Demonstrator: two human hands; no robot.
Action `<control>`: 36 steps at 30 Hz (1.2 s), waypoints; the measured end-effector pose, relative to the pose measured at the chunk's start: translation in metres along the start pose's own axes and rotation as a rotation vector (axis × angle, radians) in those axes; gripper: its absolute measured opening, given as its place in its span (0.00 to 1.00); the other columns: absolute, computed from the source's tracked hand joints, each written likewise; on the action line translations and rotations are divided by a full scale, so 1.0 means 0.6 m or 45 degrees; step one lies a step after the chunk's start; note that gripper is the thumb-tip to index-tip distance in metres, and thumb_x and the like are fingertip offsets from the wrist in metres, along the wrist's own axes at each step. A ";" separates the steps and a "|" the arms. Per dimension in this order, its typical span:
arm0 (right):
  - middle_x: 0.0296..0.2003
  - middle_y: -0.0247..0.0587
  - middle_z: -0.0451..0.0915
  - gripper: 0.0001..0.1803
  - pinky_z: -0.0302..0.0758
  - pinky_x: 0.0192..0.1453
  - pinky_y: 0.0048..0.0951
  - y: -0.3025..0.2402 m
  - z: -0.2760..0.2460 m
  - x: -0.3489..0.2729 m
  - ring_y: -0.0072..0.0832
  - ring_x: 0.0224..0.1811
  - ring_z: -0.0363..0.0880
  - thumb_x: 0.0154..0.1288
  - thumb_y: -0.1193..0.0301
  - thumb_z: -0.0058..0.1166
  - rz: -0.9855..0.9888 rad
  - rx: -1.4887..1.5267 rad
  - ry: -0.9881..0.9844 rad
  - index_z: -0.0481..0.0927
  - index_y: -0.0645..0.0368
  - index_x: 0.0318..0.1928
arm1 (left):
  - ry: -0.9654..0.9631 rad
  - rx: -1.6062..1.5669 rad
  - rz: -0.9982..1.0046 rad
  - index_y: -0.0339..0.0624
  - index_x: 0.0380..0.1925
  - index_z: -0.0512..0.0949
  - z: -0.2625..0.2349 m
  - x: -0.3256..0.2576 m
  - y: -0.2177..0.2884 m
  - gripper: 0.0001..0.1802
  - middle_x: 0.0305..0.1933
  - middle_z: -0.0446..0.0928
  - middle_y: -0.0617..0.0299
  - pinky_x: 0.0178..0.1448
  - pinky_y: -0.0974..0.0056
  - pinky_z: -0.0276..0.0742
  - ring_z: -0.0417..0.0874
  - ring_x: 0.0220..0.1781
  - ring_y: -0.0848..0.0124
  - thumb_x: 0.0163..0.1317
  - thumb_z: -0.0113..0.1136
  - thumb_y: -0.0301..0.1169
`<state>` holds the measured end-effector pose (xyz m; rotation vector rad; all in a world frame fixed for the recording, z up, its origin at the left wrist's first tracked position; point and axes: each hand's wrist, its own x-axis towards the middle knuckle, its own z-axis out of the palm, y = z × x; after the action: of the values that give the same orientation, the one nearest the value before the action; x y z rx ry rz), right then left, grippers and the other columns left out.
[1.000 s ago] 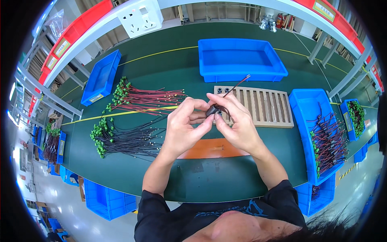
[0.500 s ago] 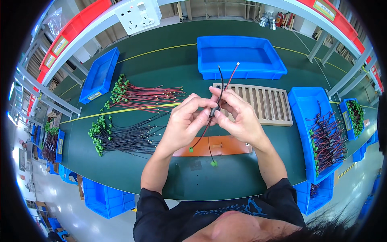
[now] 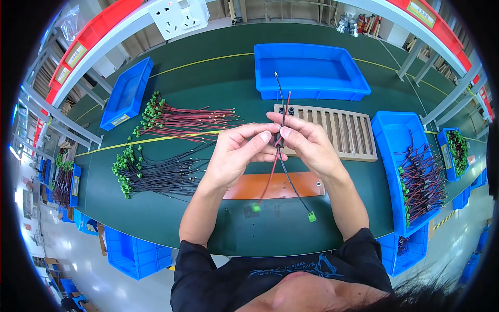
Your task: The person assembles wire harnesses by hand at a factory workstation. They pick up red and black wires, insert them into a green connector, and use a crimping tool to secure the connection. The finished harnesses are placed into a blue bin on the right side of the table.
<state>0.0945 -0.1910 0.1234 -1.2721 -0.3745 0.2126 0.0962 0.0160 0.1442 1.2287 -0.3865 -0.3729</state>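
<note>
Above the middle of the bench, my left hand (image 3: 236, 151) and my right hand (image 3: 312, 151) meet, thumbs and fingertips pinched around a red wire (image 3: 268, 183) and a black wire (image 3: 294, 186). A small dark piece around the wires is mostly hidden by the fingers. Both bare wire ends stick up past my fingertips. Below my hands the wires cross and hang apart, the red ending in a green connector (image 3: 255, 207), the black in another green connector (image 3: 312, 216). Behind my right hand stands a slotted wooden rack (image 3: 358, 138), with black rings (image 3: 289, 110) at its left corner.
To the left lie bundles of red wires (image 3: 192, 119) and black wires (image 3: 166, 170) with green connectors. A blue tray (image 3: 312, 93) stands at the back, another blue tray (image 3: 125, 99) far left. At right, a blue bin (image 3: 387, 140) holds finished-looking wire pairs. An orange plate (image 3: 301, 185) lies beneath my hands.
The hanging connectors have swung to the right and the wires now cross below my hands. The upper wire ends have shifted left, and the dark piece is more covered by my fingers.
</note>
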 end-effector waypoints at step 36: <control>0.50 0.40 0.82 0.16 0.81 0.48 0.25 0.001 0.029 -0.005 0.21 0.44 0.80 0.67 0.83 0.63 -0.650 -0.331 0.310 0.84 0.64 0.55 | 0.377 1.010 1.104 0.32 0.46 0.84 0.007 0.006 -0.020 0.17 0.42 0.88 0.51 0.46 0.64 0.87 0.91 0.42 0.64 0.55 0.72 0.13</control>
<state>0.0847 -0.1763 0.1264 -1.3933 -0.5134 -0.4334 0.0965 0.0070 0.1342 1.6998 -0.7997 0.7725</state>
